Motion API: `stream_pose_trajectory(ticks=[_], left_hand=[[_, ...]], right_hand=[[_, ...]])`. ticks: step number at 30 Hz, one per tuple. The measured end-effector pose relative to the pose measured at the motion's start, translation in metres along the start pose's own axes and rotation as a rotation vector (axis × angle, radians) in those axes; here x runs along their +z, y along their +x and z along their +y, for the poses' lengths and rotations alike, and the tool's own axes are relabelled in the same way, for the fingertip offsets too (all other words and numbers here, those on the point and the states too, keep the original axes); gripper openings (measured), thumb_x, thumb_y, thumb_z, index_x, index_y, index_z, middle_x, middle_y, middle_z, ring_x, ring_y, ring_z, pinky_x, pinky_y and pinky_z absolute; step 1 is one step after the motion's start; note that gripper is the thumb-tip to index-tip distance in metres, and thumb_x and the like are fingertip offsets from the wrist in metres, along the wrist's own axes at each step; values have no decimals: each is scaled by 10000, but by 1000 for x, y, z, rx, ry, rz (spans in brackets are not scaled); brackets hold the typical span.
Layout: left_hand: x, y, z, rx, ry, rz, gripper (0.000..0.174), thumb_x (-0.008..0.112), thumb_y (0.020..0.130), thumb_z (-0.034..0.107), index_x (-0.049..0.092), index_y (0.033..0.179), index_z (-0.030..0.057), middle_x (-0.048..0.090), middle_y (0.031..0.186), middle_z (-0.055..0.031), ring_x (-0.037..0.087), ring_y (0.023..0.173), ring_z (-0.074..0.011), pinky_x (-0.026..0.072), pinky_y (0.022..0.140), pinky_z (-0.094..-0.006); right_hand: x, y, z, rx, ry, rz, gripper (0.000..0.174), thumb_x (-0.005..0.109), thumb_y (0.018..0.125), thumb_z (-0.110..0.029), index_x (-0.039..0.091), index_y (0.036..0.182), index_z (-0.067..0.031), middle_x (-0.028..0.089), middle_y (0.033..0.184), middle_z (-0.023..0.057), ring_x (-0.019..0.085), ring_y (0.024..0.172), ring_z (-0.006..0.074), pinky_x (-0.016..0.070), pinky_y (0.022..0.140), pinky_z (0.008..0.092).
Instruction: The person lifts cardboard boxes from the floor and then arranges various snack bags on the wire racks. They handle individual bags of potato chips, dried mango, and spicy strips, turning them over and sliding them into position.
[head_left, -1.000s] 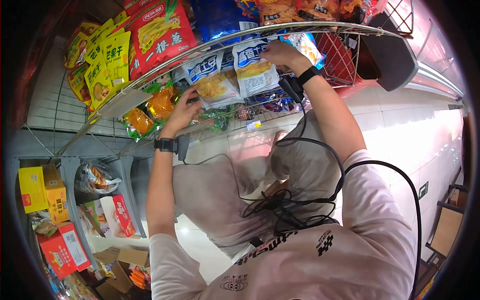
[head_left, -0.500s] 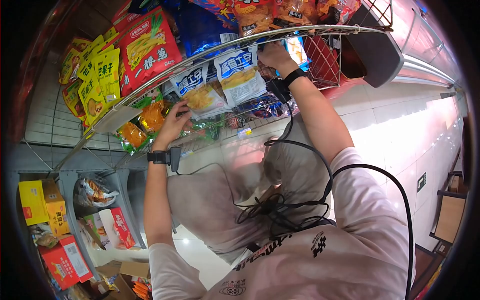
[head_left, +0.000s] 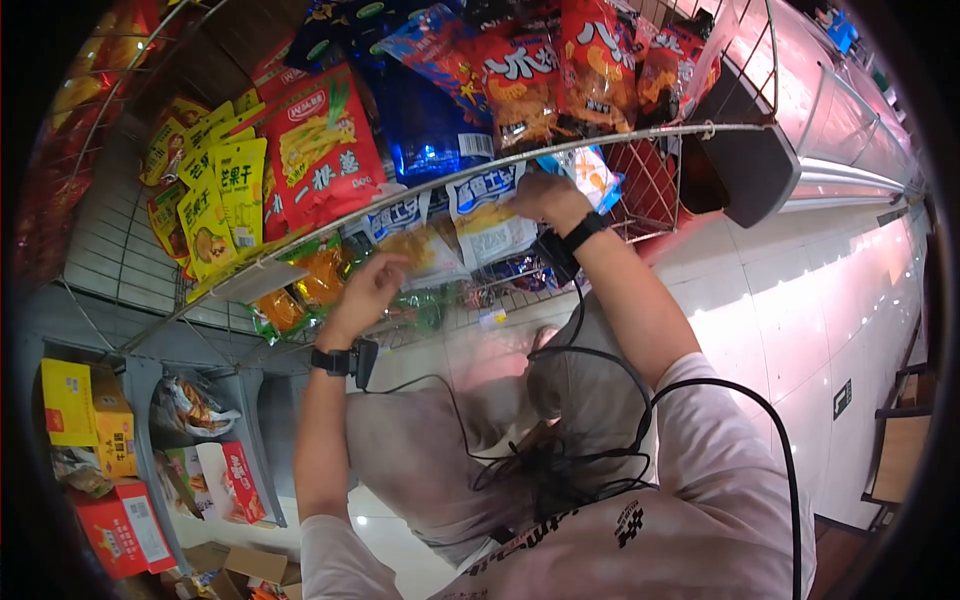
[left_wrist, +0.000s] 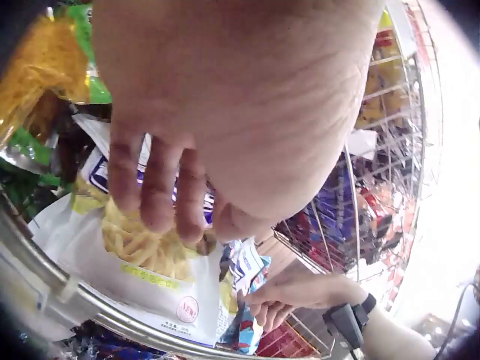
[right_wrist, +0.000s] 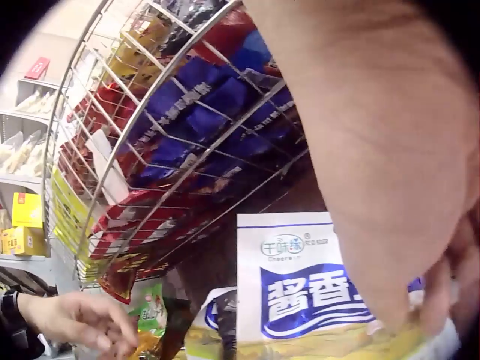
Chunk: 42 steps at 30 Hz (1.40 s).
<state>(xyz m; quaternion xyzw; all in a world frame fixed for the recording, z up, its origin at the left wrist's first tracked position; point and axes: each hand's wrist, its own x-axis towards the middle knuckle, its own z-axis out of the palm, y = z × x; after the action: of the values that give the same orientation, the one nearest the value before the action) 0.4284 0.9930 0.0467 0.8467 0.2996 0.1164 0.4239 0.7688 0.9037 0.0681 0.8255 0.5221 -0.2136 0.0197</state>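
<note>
In the head view, two white-and-blue snack bags with yellow pictures stand side by side in the wire rack's lower tier. My right hand is at the upper right edge of the right snack bag. Thumb and fingers pinch that edge in the right wrist view, where the bag's printed front faces the camera. My left hand hovers by the left snack bag, slightly blurred, its fingers loosely bent and holding nothing. The left wrist view shows those fingers across the upper part of that bag.
A metal rail curves just above the snack bags. Above it lie yellow dried-mango packs, a red bag, blue bags and red-brown bags. A light-blue bag sits right of my right hand. Black cables hang over my lap.
The head view has tilted, so the rack sits lower in it and more upper bags show. My left hand has shifted slightly at the left snack bag; my right hand stays at the right one.
</note>
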Motion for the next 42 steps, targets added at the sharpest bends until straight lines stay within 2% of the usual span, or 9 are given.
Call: stream_pose_trajectory(ticks=[4,5,9,16,26,29,36,40,42], left_hand=[[2,-5,54,240,147,200,324,627,947,92,624,1271,81,623,998,-84,607,777,-197,510,716,-321],[0,-6,62,268,155,220,342,640,929,77,619,1270,79,610,1030,-91,604,801,-215,509,730,-331],[0,-7,57,348,143,410,463,651,870,-32,569,1321,35,576,1030,-70,534,806,-168,479,772,-296],[-5,-9,47,385,213,632,457,665,869,-14,541,1307,19,563,1041,-97,554,850,-200,484,785,-330],[-2,-12,42,356,245,705,336,688,856,73,584,1174,41,565,976,-128,576,851,-287,488,778,-400],[-9,-18,63,515,325,669,294,681,810,31,646,1102,48,658,994,-130,638,931,-316,511,826,-411],[-9,-29,104,852,413,642,341,719,734,29,654,1064,79,671,1000,-82,640,905,-312,513,785,-431],[-3,-42,127,982,449,688,337,746,686,48,686,999,157,659,1009,-18,635,896,-259,496,772,-398],[1,-50,139,1008,436,706,329,755,688,89,695,988,210,657,1034,14,624,948,-244,485,799,-388]], right_hand=[[9,-8,-19,-107,19,174,381,589,870,-342,772,1023,-45,739,1102,211,715,1056,359,570,907,461],[17,-10,-24,-144,39,315,356,596,866,-320,764,972,-25,744,1016,228,733,960,379,587,840,478],[23,-18,-52,-346,111,593,332,646,848,-366,731,822,-46,732,822,191,730,783,365,584,728,488],[14,-42,-81,-583,357,721,269,671,871,-359,744,855,-102,732,801,132,719,761,347,577,707,475],[-9,-83,-102,-746,409,636,267,695,894,-320,691,795,-71,689,709,102,689,664,308,525,588,422],[-12,-94,-107,-836,374,663,236,696,897,-304,658,821,-84,686,712,80,688,662,294,527,578,416],[-41,-152,-106,-991,332,736,190,735,853,-236,612,792,-105,646,717,64,667,645,274,512,562,393],[-65,-189,-70,-1058,305,982,209,798,732,-130,589,738,-119,603,683,41,606,578,229,467,513,346],[-88,-206,-49,-1003,235,1144,194,764,683,-77,588,749,-126,602,689,40,590,579,224,456,511,342]])
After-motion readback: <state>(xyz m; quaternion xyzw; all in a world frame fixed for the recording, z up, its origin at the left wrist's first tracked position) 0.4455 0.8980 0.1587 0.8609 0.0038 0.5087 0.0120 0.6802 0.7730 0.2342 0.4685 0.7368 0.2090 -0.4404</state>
